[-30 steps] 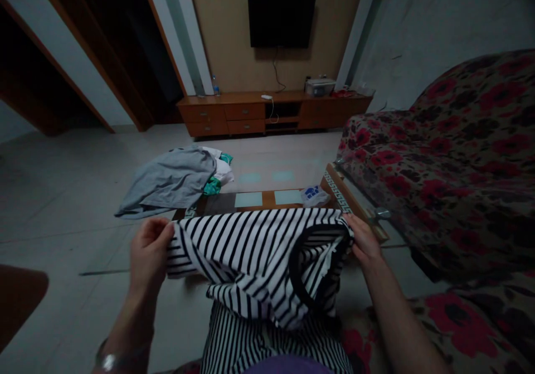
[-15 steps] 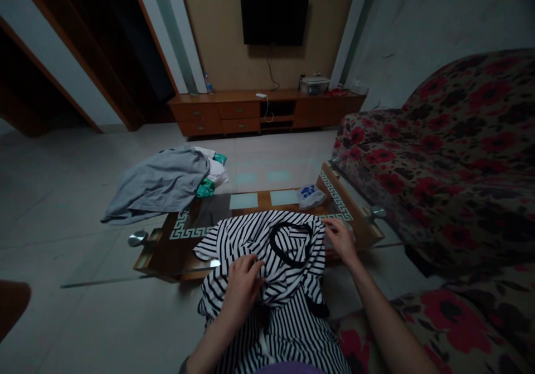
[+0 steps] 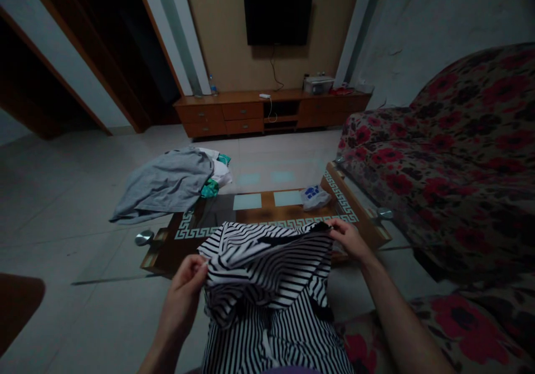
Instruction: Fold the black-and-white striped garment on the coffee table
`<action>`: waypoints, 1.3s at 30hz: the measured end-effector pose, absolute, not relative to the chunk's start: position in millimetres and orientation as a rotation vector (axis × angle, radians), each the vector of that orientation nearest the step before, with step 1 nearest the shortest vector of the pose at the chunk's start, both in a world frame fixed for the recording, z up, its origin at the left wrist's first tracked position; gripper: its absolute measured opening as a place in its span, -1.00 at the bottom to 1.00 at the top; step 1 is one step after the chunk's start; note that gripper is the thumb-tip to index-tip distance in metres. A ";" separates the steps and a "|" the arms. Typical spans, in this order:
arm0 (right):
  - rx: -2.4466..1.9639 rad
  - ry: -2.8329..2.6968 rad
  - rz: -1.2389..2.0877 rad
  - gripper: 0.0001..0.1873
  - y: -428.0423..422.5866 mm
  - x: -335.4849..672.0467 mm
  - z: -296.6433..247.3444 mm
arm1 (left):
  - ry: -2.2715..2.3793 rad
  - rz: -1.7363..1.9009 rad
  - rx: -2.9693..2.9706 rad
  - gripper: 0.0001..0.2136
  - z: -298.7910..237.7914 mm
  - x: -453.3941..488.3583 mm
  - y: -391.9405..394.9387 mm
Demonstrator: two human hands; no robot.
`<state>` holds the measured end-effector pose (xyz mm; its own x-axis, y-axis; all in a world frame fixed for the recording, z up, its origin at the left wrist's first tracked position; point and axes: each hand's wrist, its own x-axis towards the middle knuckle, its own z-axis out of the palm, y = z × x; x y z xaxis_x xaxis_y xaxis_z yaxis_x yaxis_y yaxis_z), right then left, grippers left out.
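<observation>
Dim living room, glass coffee table (image 3: 363, 218) ahead. Left hand (image 3: 184, 293) and right hand (image 3: 349, 239) both pinch the striped shirt (image 3: 267, 262). Right pinch looks shallow, so the cloth could slip and sag.

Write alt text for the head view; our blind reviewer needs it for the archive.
Two bare hands hold a black-and-white striped garment over the near edge of a glass-topped coffee table, the left hand pinching one edge, the right hand the other. A grey garment lies heaped on the table's far left corner; a floral sofa stands to the right.
</observation>
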<state>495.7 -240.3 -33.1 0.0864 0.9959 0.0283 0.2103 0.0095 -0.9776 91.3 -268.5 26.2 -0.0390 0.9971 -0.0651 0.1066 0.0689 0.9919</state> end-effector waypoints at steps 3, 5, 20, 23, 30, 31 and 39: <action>-1.356 -1.094 1.128 -0.69 -241.7 487.7 -15.9 | 1.392 1.169 1.090 -0.73 40.5 65.8 -257.7; -1.397 -1.103 1.141 -0.67 -237.6 479.0 -22.6 | 1.497 1.081 1.190 -0.72 26.0 54.8 -245.7; -1.545 -1.187 1.219 -0.54 -274.5 500.4 -76.0 | 1.717 0.723 2.241 -0.83 -12.4 108.9 -241.9; -1.551 -1.265 1.252 -0.59 -278.8 499.6 -74.0 | 1.741 0.506 2.319 -0.85 -23.4 129.6 -237.7; -1.580 -1.360 1.246 -0.71 -288.5 499.5 -63.4 | 1.788 0.475 2.272 -0.89 -35.3 132.8 -230.2; -1.560 -1.346 1.244 -0.70 -289.4 500.0 -57.8 | 1.757 0.518 2.226 -0.91 -31.7 129.5 -228.9; -1.393 -1.618 1.170 -0.77 -286.5 493.0 24.3 | 1.410 0.803 1.705 -0.80 61.8 96.4 -220.6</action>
<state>493.0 -286.5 24.3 -0.1840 0.9815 -0.0522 0.3573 0.0173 -0.9338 96.4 -220.6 61.8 0.1897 0.9818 -0.0029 0.4978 -0.0936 0.8622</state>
